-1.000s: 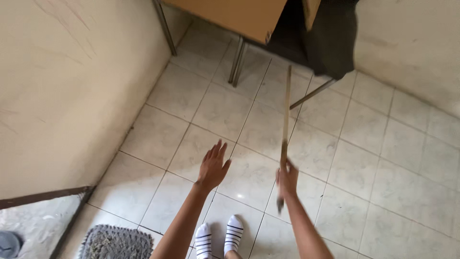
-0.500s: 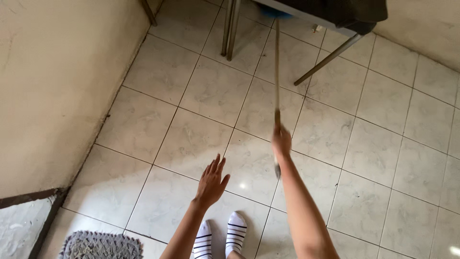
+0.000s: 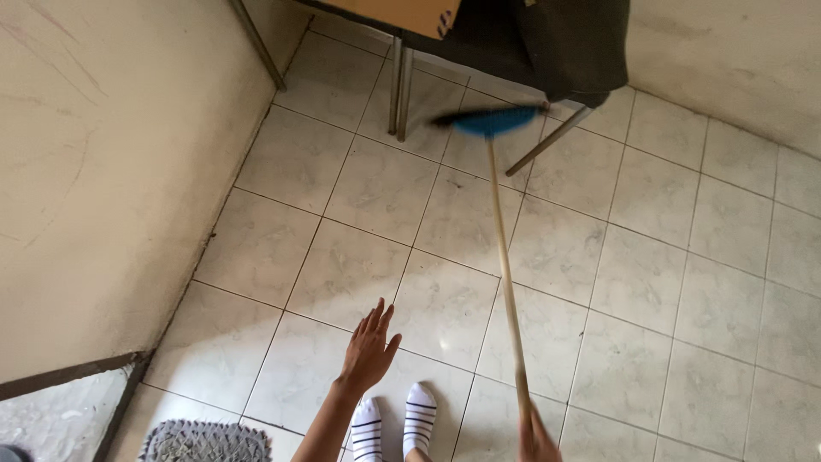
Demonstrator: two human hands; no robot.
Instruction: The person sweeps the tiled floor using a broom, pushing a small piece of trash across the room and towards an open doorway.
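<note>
1. Right hand [image 3: 537, 443] at bottom edge, mostly cut off, gripping long wooden broom handle [image 3: 506, 282].
2. Blue broom head [image 3: 489, 121] on tiled floor [image 3: 633, 282] near metal table legs [image 3: 399, 84].
3. Left hand [image 3: 368, 351] spread flat, holding nothing, above striped socks [image 3: 393, 426].

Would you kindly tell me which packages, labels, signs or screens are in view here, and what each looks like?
None in view: only the tiled floor, a plain wall, table legs, a grey mat and the blue-headed broom held in the right hand; the left hand is open and empty.
</note>
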